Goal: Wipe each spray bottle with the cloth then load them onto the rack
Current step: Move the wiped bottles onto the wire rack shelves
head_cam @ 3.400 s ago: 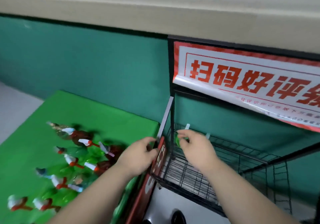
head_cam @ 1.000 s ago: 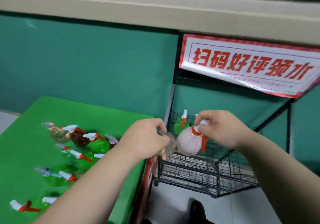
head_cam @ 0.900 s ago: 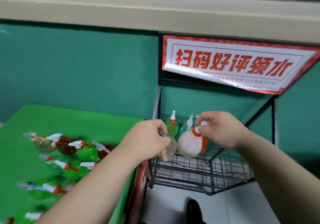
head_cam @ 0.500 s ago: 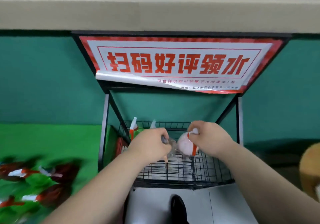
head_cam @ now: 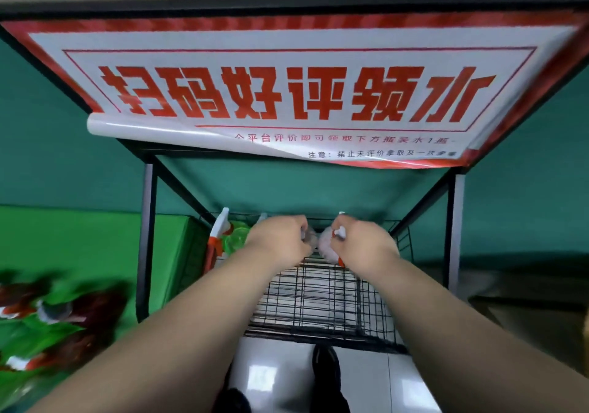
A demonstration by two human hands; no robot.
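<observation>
A red-and-white printed banner (head_cam: 287, 93) spans 10 to 2 o'clock, hanging from the black metal rack (head_cam: 148, 237) against a teal wall (head_cam: 47, 144). The green-covered table (head_cam: 79, 247) abuts the rack's left post at 9 o'clock, with blurred spray bottles (head_cam: 63, 310) at 8. Bare black wire shelf (head_cam: 318, 304) shows from the hands to its front rim. At centre, the right hand (head_cam: 363, 247) grips the round pale-pink spray bottle (head_cam: 326, 248) by its white-and-red head; the left hand (head_cam: 280, 243), fingers curled, pinches a greyish crumpled wad (head_cam: 307, 239) against it. A green spray bottle (head_cam: 237, 237) stands at the shelf's back-left corner.
</observation>
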